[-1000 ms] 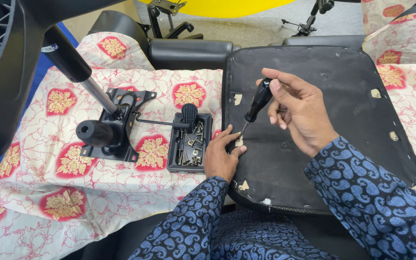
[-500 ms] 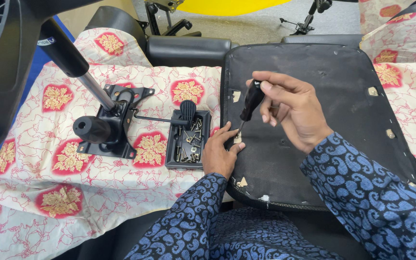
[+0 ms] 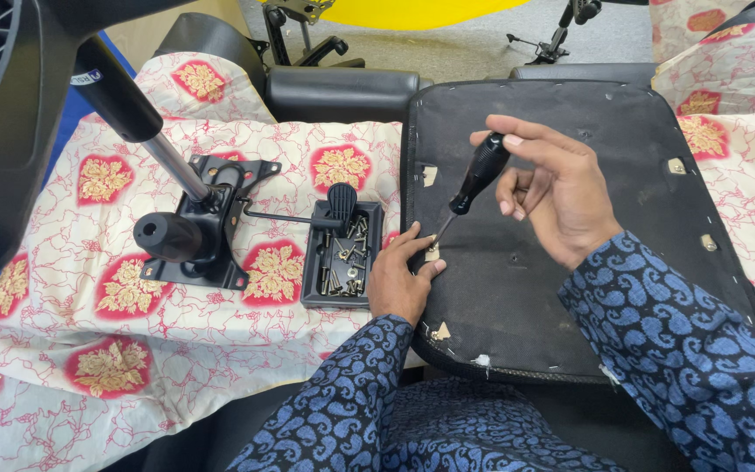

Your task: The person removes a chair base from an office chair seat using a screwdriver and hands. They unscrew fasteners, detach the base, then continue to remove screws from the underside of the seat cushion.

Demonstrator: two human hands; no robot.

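My right hand [image 3: 552,197] grips the black handle of a screwdriver [image 3: 475,179], which tilts down to the left. Its tip rests at a small metal fitting [image 3: 432,253] on the underside of a black chair seat [image 3: 570,288]. My left hand [image 3: 399,280] lies on the seat's left edge, with its fingertips pinched around the screwdriver's tip at that fitting. Both arms wear dark blue patterned sleeves.
A black tray of several screws [image 3: 341,262] sits left of my left hand on a white and red floral cloth [image 3: 80,350]. A black metal chair mechanism [image 3: 194,232] with a gas cylinder [image 3: 137,118] lies further left. A black armrest pad [image 3: 342,92] lies behind.
My right hand and the screwdriver have shifted slightly and the handle has turned in my fingers. My left hand stays at the fitting.
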